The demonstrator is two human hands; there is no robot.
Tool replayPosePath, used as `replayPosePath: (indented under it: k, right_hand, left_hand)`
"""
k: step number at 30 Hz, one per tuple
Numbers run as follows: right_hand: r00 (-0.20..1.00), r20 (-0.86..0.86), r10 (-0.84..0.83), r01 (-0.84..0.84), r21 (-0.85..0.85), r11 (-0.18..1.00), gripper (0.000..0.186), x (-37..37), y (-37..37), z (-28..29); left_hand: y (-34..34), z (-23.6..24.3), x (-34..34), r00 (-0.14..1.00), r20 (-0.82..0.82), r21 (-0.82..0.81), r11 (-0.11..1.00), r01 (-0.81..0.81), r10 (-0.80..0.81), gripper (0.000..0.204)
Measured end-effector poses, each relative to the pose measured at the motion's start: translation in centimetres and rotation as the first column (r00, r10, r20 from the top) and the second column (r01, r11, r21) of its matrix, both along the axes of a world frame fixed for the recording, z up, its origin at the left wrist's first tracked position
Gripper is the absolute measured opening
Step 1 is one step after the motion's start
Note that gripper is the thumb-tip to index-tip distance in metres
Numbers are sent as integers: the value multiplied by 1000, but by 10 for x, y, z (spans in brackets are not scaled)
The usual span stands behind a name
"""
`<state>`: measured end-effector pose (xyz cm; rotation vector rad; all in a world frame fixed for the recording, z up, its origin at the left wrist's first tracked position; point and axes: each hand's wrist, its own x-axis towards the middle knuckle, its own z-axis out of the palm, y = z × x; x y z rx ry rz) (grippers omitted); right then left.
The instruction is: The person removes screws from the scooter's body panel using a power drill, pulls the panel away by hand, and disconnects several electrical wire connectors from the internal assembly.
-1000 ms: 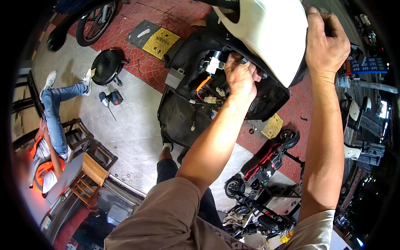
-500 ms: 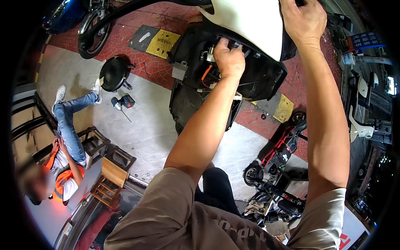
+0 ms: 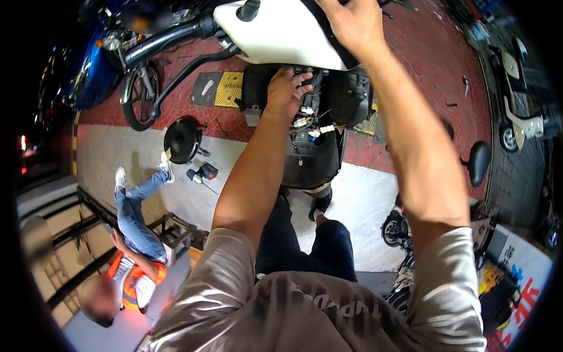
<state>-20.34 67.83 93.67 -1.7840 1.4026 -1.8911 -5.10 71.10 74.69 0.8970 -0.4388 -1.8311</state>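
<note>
A white scooter handlebar cover (image 3: 275, 32) fills the top middle, with the left black grip (image 3: 176, 41) and brake lever (image 3: 190, 61) reaching out from it. My right hand (image 3: 359, 26) is closed at the cover's right edge; its fingertips are partly cut off by the picture's top. Under the cover, my left hand (image 3: 286, 92) is open, fingers apart, beside the exposed inside of the black scooter front (image 3: 352, 97). Loose wires with white connectors (image 3: 305, 120) hang just below that hand. Whether its hidden fingertips touch anything, I cannot tell.
A seated person in an orange vest (image 3: 138, 281) is at lower left. A round black stool (image 3: 183, 141) and a cordless drill (image 3: 202, 172) stand and lie on the pavement. A parked motorcycle (image 3: 141, 97) is at upper left, and a black mirror (image 3: 480, 163) at right.
The handlebar cover has swung round and shifted left, bringing the grip and lever into fuller view. My right hand moved left with it. My left hand drew back from inside, fingers now spread.
</note>
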Motion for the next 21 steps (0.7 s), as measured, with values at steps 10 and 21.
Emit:
replayPosePath:
  k: [10,21]
  right_hand:
    - [-126,932,-341,-476,245,845,9,86,71,-161]
    - [-207,896,-393,-247,341,907,9,120,22,-176]
  left_hand:
    - [0,-1,28,986,-157,127,990,68,-48,30]
    - [25,61,63,890,399,-147,943,299,-220,32]
